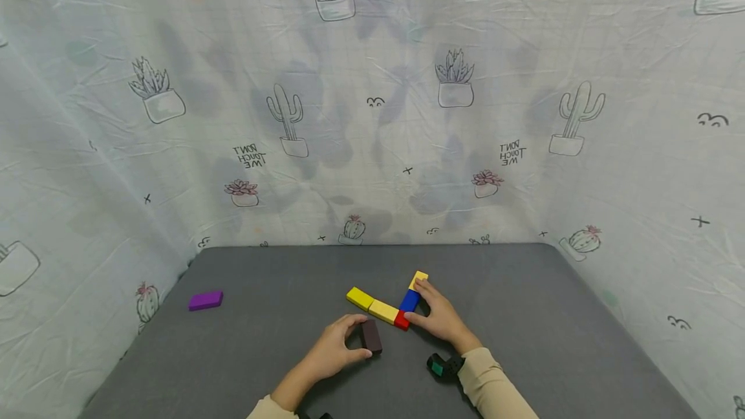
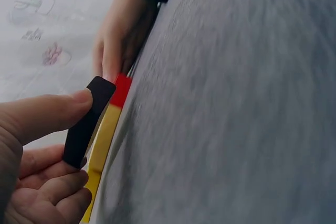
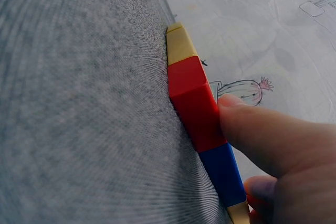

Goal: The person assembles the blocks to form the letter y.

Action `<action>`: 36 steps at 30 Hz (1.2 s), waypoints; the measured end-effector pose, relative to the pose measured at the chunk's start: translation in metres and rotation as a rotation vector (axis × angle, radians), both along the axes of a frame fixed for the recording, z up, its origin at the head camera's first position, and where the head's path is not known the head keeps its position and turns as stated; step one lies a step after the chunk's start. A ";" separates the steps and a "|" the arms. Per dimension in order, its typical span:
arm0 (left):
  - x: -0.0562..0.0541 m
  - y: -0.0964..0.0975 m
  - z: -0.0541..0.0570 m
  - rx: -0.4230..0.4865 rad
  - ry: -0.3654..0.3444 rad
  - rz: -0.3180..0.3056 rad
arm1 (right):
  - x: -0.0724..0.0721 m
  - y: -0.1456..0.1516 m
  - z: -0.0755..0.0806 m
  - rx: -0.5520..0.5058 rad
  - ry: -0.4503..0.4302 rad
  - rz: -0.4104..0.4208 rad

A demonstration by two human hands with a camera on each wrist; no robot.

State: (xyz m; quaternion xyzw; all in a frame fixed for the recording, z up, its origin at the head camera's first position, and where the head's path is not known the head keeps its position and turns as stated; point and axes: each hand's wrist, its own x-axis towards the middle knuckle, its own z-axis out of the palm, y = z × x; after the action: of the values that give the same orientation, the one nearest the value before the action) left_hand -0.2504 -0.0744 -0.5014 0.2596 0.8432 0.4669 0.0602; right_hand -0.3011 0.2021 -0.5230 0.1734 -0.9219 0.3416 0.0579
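Note:
My left hand (image 1: pixel 332 349) pinches a dark brown block (image 1: pixel 371 337) by its two ends, thumb at one and fingers at the other. Just beyond it, several blocks form a V on the grey table: a yellow block (image 1: pixel 360 298), a pale yellow block (image 1: pixel 384 311), a red block (image 1: pixel 401 320) at the corner, then a blue block (image 1: pixel 409 302) and another pale yellow one. My right hand (image 1: pixel 445 321) touches the right arm of the V. Its thumb lies against the red block, and its fingertips rest around the blue and far pale yellow blocks, partly hiding them.
A purple block (image 1: pixel 205 300) lies alone at the left of the grey table (image 1: pixel 279 283). A pale curtain (image 1: pixel 378 193) printed with cacti stands behind the table and along both sides. A black strap device with a green patch (image 1: pixel 438 367) sits on the right wrist.

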 end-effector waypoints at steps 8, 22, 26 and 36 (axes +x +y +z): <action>0.000 0.015 -0.002 0.001 -0.017 -0.046 | 0.001 -0.001 -0.001 -0.008 0.015 -0.001; -0.004 0.028 -0.001 -0.021 -0.043 -0.089 | 0.000 -0.001 -0.001 0.000 0.014 -0.011; -0.006 0.031 -0.002 -0.053 -0.022 -0.097 | 0.000 -0.001 -0.001 -0.004 0.018 -0.015; -0.008 0.036 0.000 -0.156 0.010 -0.122 | 0.001 -0.001 0.000 -0.002 0.020 -0.006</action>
State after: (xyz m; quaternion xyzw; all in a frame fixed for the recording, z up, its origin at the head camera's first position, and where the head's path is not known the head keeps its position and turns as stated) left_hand -0.2584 -0.0380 -0.5016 0.3070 0.8600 0.3939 0.1044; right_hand -0.3002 0.2011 -0.5229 0.1740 -0.9215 0.3404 0.0682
